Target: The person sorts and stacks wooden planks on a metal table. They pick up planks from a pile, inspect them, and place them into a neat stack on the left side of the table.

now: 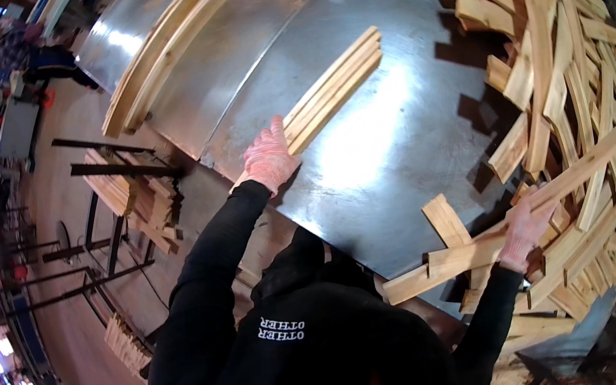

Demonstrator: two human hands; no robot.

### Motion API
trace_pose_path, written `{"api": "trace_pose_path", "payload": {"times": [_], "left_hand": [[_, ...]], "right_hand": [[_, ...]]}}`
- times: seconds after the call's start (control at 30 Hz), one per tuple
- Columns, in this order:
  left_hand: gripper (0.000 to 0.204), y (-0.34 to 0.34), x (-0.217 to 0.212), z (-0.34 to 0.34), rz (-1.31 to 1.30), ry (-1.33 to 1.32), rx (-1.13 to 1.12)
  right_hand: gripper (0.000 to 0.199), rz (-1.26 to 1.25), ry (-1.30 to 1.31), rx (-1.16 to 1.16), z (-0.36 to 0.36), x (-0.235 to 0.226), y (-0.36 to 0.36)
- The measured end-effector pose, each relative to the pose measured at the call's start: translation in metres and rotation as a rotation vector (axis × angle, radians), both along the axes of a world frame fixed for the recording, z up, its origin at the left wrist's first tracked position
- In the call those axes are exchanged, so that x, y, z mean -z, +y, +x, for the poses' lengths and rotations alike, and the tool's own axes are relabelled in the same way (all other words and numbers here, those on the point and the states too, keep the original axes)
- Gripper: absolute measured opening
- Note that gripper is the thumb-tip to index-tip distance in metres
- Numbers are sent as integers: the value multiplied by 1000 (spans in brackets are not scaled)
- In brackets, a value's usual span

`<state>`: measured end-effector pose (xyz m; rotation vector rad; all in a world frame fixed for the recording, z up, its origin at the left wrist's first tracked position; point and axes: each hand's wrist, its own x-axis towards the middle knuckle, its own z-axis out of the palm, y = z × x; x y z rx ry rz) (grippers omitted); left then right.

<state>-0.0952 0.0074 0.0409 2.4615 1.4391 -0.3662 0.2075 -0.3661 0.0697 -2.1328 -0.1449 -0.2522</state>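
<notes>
My left hand [269, 159], in a pinkish work glove, is closed around the near end of a small bundle of wooden slats [335, 90] lying side by side on the metal table. Toward the right, my right hand [527, 230], gloved alike, grips a long wooden board [604, 144] at the edge of a large heap of loose pieces. The board slants up and to the right across the heap. Another flat piece [463, 256] reaches left from beneath that hand, over the table's edge; a short block [445, 220] lies beside it. The right fingertips are partly hidden.
The shiny metal table [241, 93] carries another stack of long slats [165, 57] at the far left. A high heap of wood pieces [547, 51] curves along the right side. Left of the table stands a dark metal rack [127, 171] with stacked slats. A person [37, 59] is far off.
</notes>
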Motion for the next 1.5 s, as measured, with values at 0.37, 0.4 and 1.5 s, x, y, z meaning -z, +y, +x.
{"api": "trace_pose_path", "payload": {"times": [0.37,0.4,1.5], "left_hand": [[34,38,-137,-9,830,-380,888],[31,54,-140,-15,734,-297,884],[81,298,-29,-104,254,-723,761]], "right_hand": [[73,-705,-461,-1208,-71,-122,166],[72,-707,-498,-1280,-69,-121,188],[45,-292,527,-292,-255,92,306]]}}
